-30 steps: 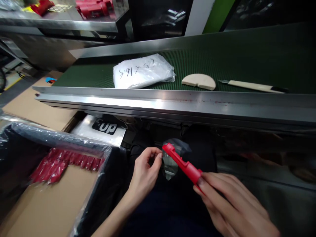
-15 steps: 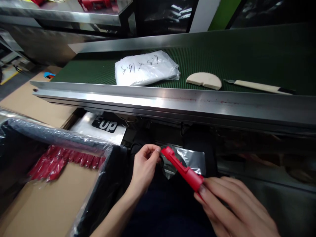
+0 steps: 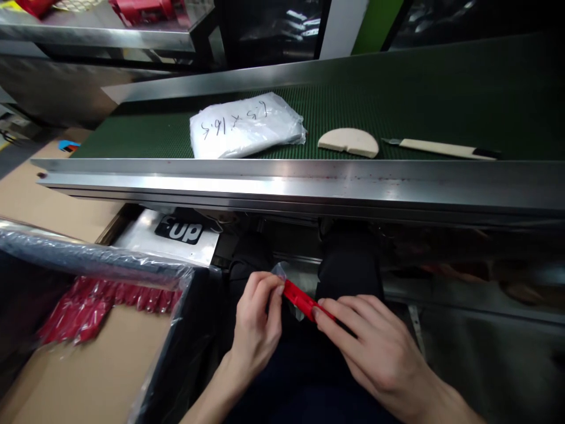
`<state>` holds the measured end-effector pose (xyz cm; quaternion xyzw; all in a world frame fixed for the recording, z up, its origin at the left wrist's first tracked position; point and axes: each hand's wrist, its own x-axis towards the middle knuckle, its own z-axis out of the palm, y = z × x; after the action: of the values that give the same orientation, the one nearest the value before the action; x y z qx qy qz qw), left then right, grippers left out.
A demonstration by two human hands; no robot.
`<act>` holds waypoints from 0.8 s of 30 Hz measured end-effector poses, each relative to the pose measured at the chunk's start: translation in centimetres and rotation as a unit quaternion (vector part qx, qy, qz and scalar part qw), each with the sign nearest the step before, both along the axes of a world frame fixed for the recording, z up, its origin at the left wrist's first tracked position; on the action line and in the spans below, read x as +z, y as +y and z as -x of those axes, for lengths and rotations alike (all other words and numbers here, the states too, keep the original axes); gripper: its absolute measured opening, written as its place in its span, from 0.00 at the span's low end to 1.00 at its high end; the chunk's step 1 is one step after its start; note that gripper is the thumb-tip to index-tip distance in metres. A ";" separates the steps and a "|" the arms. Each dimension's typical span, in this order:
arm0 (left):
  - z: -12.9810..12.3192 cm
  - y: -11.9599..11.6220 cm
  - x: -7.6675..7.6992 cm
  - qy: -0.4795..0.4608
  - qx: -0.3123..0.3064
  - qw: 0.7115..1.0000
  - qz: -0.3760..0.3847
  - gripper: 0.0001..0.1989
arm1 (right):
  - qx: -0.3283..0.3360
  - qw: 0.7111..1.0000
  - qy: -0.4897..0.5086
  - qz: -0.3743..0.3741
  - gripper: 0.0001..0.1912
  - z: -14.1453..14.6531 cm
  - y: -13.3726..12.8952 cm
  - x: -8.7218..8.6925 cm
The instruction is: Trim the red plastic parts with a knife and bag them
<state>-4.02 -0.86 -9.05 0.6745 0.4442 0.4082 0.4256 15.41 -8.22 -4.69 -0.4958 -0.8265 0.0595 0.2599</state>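
Over my lap, a slim red plastic part (image 3: 301, 300) points up and to the left. My right hand (image 3: 375, 341) grips its lower right end between thumb and fingers. At the part's upper left end, my left hand (image 3: 258, 315) pinches a small clear plastic bag (image 3: 279, 271), which shows only partly around that end. Fingers hide much of the bag and both tips of the part.
A green conveyor belt (image 3: 145, 129) with a metal rail holds a white plastic-wrapped pack (image 3: 247, 126), a pale half-round piece (image 3: 348, 141) and a knife (image 3: 436, 147). At left, a lined box (image 3: 97, 377) contains bagged red parts (image 3: 83, 312).
The red part has moved left and down, and my hands are closer together. The view has shifted slightly. The shiny silver sheet on my lap no longer shows.
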 end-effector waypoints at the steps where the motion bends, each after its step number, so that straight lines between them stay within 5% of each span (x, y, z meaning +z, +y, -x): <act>1: 0.0 -0.2 -0.1 0.000 0.012 1.000 -0.015 0.07 | -0.029 0.999 0.040 -0.003 0.17 0.4 0.0 -0.2; 6: -1.0 -2.1 -0.7 -0.014 0.035 0.998 -0.051 0.08 | -0.222 0.948 0.225 -0.022 0.13 3.6 0.0 -1.4; 9: -1.7 -3.1 -0.7 -0.029 0.025 0.998 -0.057 0.09 | -0.269 0.922 0.276 0.025 0.12 5.4 0.3 -2.1; 13: -1.2 -2.7 0.2 -0.032 0.021 0.995 -0.097 0.12 | -0.185 0.943 0.272 0.043 0.13 5.0 1.2 -2.6; 17: 0.1 -2.6 2.1 0.013 0.014 0.994 -0.107 0.11 | -0.010 0.983 0.143 0.111 0.16 2.4 2.2 -1.6; 20: 1.0 -3.4 3.3 0.040 -0.023 0.989 -0.143 0.09 | 0.122 0.971 0.110 0.175 0.16 2.1 2.6 -0.4; 22: 1.9 -3.8 3.8 0.048 -0.061 0.981 -0.177 0.11 | 0.138 0.967 0.152 0.154 0.15 3.0 2.7 0.3; 24: 3.3 -4.1 4.0 0.049 -0.097 0.982 -0.157 0.24 | 0.112 0.969 0.196 0.101 0.12 4.3 2.8 0.8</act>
<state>-7.36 -4.94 -5.06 0.7920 0.3274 0.3960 0.3298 11.12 -5.44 -3.92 -0.4021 -0.7994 0.2674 0.3576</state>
